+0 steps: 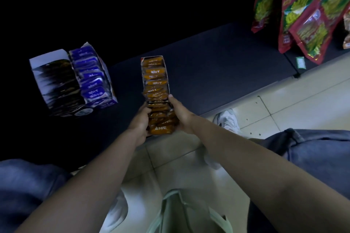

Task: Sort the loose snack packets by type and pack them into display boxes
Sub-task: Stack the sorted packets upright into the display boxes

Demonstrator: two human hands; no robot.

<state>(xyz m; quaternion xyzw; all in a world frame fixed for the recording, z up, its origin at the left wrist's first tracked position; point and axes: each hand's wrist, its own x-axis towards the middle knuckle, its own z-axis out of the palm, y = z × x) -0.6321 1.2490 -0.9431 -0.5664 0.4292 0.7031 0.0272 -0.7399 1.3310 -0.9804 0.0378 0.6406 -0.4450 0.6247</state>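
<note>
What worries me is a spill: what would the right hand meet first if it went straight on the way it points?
The orange display box: the right hand grips its near end, so going on would likely push it and its orange packets.

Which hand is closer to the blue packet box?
Left. The left hand grips the orange box on the side facing the blue box; the right hand grips its opposite side.

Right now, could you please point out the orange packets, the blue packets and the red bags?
orange packets (154, 82): head view, a packet mid-row in the box
blue packets (91, 80): head view, a middle packet's face
red bags (310, 30): head view, the front bag's face
</note>
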